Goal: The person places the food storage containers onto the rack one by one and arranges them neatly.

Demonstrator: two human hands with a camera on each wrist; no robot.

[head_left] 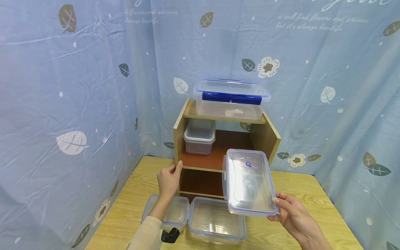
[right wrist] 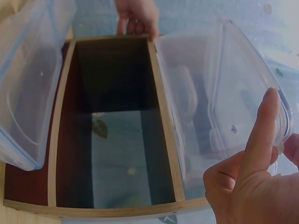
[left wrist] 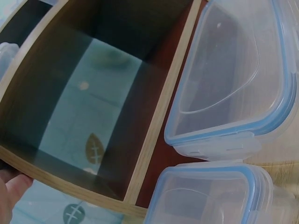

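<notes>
My right hand (head_left: 295, 215) grips a clear plastic food container (head_left: 250, 182) by its lower right corner, thumb on top. Its lid has a blue seal and a small blue mark. In the right wrist view that container (right wrist: 233, 102) is in front of the wooden shelf (right wrist: 163, 116), by the upper opening. My left hand (head_left: 169, 178) holds the front edge of the shelf's left side panel (head_left: 178, 139); some of its fingers are hidden behind the panel. On the middle board (head_left: 234, 142) a lidded clear container (head_left: 200, 137) stands at the left.
A large clear box (head_left: 231, 100) with a dark blue clasp rests on the shelf top. Two blue-rimmed containers, a smaller one (head_left: 173, 210) and a larger one (head_left: 217, 218), sit on the wooden table (head_left: 125, 211) before the shelf. Patterned blue curtains (head_left: 312, 104) hang behind and beside it.
</notes>
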